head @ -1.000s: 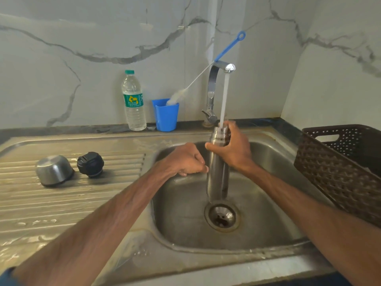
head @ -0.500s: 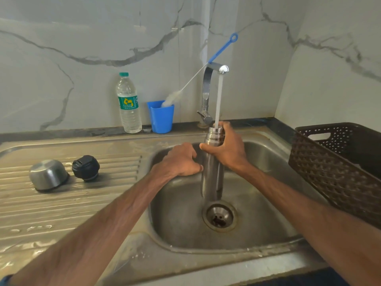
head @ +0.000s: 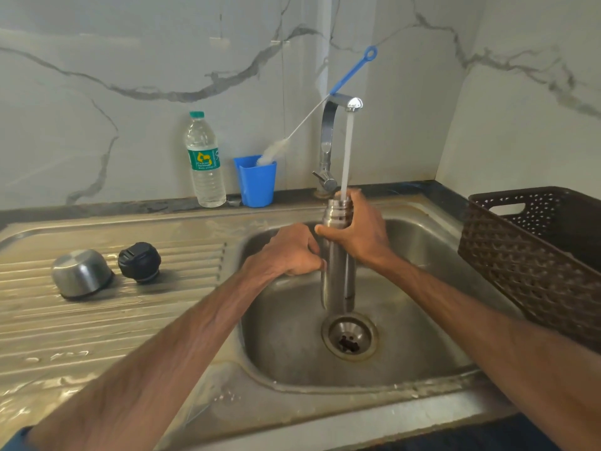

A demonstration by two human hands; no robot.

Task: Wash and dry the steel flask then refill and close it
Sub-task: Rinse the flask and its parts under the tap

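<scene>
The steel flask (head: 338,281) stands upright inside the sink basin (head: 286,336), open mouth under the tap (head: 335,125), and a stream of water runs into it. My right hand (head: 361,232) grips the flask just below its neck. My left hand (head: 289,252) is curled against the flask's left side at mid-height, fingers closed; whether it grips the body is hard to tell. On the draining board at the left lie the steel cup lid (head: 81,275), upside down, and the black stopper (head: 140,262).
A blue cup (head: 257,183) holding a long bottle brush (head: 325,102) and a plastic water bottle (head: 205,164) stand against the marble wall. A brown woven basket (head: 533,255) sits right of the sink. The draining board (head: 97,336) is wet.
Both hands and the flask have stayed in the same pose under the running water. Only the camera view has drifted slightly.
</scene>
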